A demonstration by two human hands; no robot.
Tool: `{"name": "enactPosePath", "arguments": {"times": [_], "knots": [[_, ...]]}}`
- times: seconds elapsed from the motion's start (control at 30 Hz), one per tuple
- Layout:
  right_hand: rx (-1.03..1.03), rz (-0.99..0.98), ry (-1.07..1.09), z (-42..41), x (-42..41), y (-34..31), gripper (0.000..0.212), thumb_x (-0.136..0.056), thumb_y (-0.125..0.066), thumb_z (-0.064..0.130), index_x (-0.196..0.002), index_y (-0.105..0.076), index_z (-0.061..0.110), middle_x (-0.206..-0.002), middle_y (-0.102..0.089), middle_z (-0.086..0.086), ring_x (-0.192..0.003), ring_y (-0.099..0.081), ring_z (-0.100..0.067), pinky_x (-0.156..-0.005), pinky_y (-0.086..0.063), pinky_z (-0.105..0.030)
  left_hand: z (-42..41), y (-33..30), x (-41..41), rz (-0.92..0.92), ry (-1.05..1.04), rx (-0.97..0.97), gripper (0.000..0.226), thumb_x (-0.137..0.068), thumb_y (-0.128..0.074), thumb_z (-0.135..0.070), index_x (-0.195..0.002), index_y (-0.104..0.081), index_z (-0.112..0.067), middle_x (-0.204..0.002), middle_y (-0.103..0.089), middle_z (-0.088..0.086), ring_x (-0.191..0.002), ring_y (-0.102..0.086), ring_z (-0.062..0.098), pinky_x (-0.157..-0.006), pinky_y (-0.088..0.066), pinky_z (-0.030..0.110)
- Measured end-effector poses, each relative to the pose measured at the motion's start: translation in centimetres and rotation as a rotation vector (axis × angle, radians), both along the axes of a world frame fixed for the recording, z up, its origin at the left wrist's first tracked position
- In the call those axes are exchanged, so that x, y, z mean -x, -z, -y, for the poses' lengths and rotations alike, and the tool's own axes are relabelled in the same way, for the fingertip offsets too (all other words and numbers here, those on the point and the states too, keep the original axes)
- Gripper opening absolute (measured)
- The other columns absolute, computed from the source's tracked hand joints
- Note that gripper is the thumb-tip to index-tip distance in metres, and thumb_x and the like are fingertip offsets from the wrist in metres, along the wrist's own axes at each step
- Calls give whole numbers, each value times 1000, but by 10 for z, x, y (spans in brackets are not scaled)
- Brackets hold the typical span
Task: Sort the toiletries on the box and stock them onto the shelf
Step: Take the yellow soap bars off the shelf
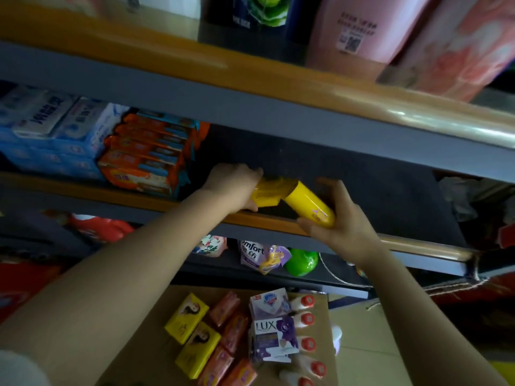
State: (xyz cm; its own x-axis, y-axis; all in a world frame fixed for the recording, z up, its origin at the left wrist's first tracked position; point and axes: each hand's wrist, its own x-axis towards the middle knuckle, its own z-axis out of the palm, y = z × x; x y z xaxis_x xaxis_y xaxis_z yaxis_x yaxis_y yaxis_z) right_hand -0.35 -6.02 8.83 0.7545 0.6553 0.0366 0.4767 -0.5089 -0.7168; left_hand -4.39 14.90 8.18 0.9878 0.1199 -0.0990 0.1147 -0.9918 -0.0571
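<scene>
Both hands place yellow items on the middle shelf.

Head view: the left hand (235,185) grips a yellow pack (267,192), fingers curled round it, at the front of the shelf (267,218), right of the stacked orange boxes (145,160). The right hand (341,221) wraps a yellow bottle (309,203) that lies tilted over the shelf lip, its upper end touching or just beside the pack; blur leaves that unclear. Below, the cardboard box (145,341) carries yellow soaps (192,334), orange soaps (231,338), a LUX box (274,339) and red-capped bottles (306,332) in rows.
</scene>
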Motion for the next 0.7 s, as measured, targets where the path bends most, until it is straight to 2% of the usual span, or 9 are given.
{"name": "enactPosePath", "arguments": {"times": [0.1,0.17,0.27,0.33,0.4,0.47,0.53,0.6,0.7], "knots": [[-206,-166,-10,12,28,6,52,-69,-69,44,-112,-41,36,-94,-59,21,-86,-60,-7,-69,-51,-19,-1,9,42,480,90,64,61,-64,-83,-36,-111,-57,-8,-92,-67,13,-83,-62,34,-63,-48,34],[-397,-308,59,18,47,15,44,-67,-67,58,-104,-49,43,-93,-61,13,-84,-62,-13,-70,-53,-29,2,8,79,601,-66,471,60,-63,-82,-36,-111,-57,-9,-88,-65,9,-77,-60,28,-63,-47,35],[-526,-527,184,9,68,33,55,-57,-66,75,-100,-58,42,-91,-68,8,-87,-66,-17,-70,-56,-31,22,7,119,370,-475,1302,53,-69,-73,-47,-110,-51,-22,-93,-61,-8,-80,-59,8,-68,-48,24],[-579,-823,286,-4,79,46,56,-64,-69,63,-105,-59,26,-84,-72,2,-79,-68,-18,-58,-54,-24,33,18,130,241,-711,1881,42,-73,-62,-49,-103,-55,-22,-87,-64,-5,-70,-64,5,-60,-52,21],[-581,-1134,362,-17,91,59,39,-78,-59,47,-101,-59,15,-72,-70,-2,-61,-65,-18,-44,-48,-23,38,36,143,78,-853,2337,39,-77,-47,-51,-95,-60,-18,-73,-63,0,-54,-62,9,-51,-50,22],[-587,-1341,332,-27,103,76,48,-70,-63,54,-98,-68,15,-77,-71,-6,-62,-65,-19,-50,-48,-25,36,60,158,-24,-845,2551,44,-83,-41,-53,-83,-64,-16,-67,-59,0,-49,-54,11,-52,-48,24],[-615,-1465,292,-33,116,89,61,-46,-83,53,-91,-76,13,-87,-72,-11,-69,-68,-24,-62,-51,-32,31,85,172,-61,-756,2753,42,-90,-41,-47,-75,-61,-14,-64,-58,0,-49,-53,11,-57,-49,26],[-654,-1565,220,-35,125,97,66,-36,-90,46,-91,-76,10,-90,-72,-13,-74,-70,-25,-62,-57,-32,24,101,181,-96,-666,2930,22,-85,-60,-34,-86,-53,-13,-60,-56,-1,-49,-53,10,-63,-51,28],[-637,-1500,105,-39,128,106,65,-41,-92,33,-97,-73,7,-98,-71,-15,-86,-70,-28,-70,-58,-35,14,117,193,-77,-687,2880,33,-85,-60,-38,-106,-62,-13,-60,-54,-2,-49,-52,9,-65,-51,28]]}}
